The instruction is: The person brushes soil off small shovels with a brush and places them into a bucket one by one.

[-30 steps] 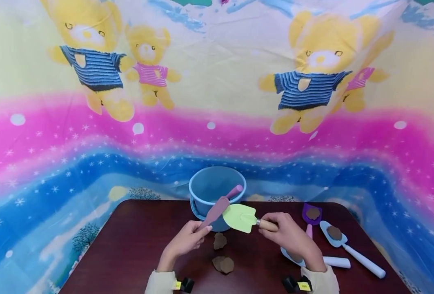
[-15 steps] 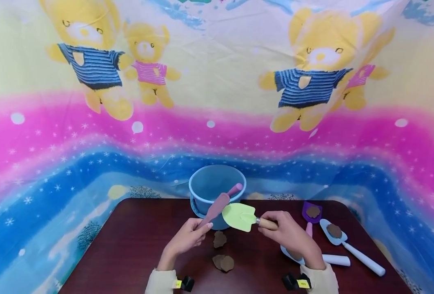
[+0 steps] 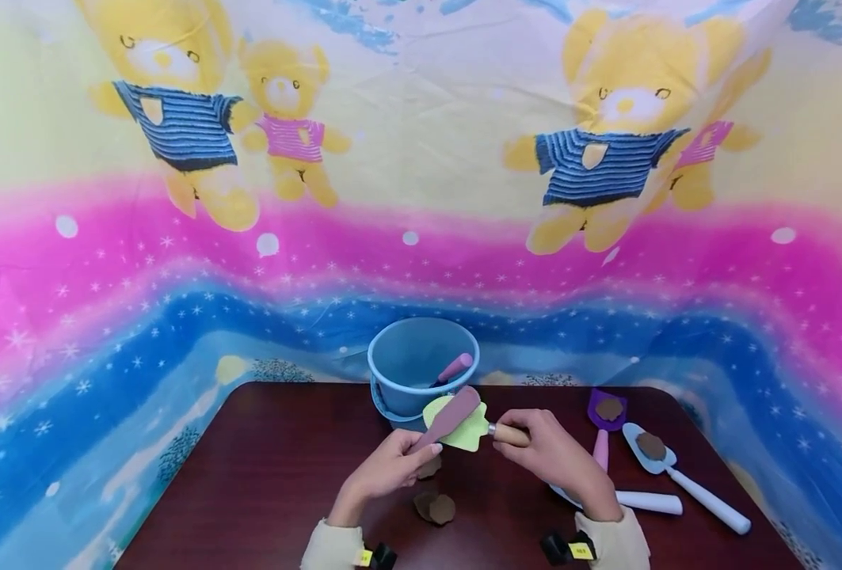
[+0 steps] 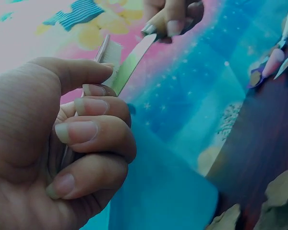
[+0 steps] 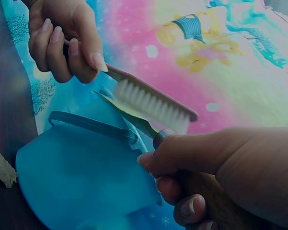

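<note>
My left hand [image 3: 390,467] grips a brush with a mauve back [image 3: 458,408] by its handle. Its white bristles [image 5: 151,103] face down, right at the upper face of a lime-green garden trowel [image 3: 470,437]. The trowel's short wooden handle [image 3: 512,435] is pinched between thumb and fingers of my right hand [image 3: 552,450]. Both tools are up in front of a blue bucket [image 3: 401,400], whose bail hangs down its side in the right wrist view. A pink handle [image 3: 456,366] sticks up inside the bucket; its lower end is hidden.
Brown clay-like lumps [image 3: 436,508] lie on the dark table [image 3: 271,467] below my hands. On the right are a purple scoop [image 3: 595,421] and a pale blue scoop [image 3: 636,440], each bearing a lump. Another white-handled tool [image 3: 652,503] lies partly behind my right wrist.
My left hand has moved right, taking the brush from beside the trowel's tip to across its blade. The trowel has shifted slightly left and tilted.
</note>
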Demonstrator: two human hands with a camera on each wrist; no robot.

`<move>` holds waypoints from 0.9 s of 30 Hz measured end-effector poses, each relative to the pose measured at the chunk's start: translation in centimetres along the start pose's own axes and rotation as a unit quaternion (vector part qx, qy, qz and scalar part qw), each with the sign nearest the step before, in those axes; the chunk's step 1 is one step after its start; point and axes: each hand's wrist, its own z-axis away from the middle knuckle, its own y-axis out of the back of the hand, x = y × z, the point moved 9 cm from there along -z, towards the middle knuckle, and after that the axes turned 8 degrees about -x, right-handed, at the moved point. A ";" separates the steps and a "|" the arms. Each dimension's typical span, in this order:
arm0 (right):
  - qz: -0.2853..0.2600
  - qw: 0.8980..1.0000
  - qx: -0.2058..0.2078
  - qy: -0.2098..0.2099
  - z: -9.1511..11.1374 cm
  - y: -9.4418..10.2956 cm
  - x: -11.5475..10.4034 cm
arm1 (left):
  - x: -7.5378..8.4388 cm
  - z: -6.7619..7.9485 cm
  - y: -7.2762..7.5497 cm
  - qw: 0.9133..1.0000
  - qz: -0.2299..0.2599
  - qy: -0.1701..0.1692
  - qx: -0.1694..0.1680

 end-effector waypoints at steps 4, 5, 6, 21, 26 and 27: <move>0.018 1.000 0.003 0.007 -0.1 -0.2 -0.1 | -0.1 -0.7 -1.2 1.000 0.010 0.015 -0.014; 0.020 1.000 0.002 0.007 -0.2 -0.3 -0.1 | -0.1 -0.8 -1.4 1.000 0.008 0.021 -0.015; 0.022 1.000 0.001 0.006 -0.2 -0.3 -0.1 | -0.2 -0.9 -1.6 0.999 0.007 0.028 -0.016; 0.033 0.999 0.006 -0.016 0.1 0.4 0.1 | -0.8 -1.0 -1.1 0.999 -0.023 0.045 0.000; 0.029 0.999 0.012 -0.011 0.3 0.7 0.0 | -1.0 -0.9 -0.9 0.999 -0.020 0.042 -0.003; 0.030 0.999 0.013 -0.012 0.4 0.7 0.0 | -1.0 -0.8 -0.9 0.999 -0.019 0.039 -0.004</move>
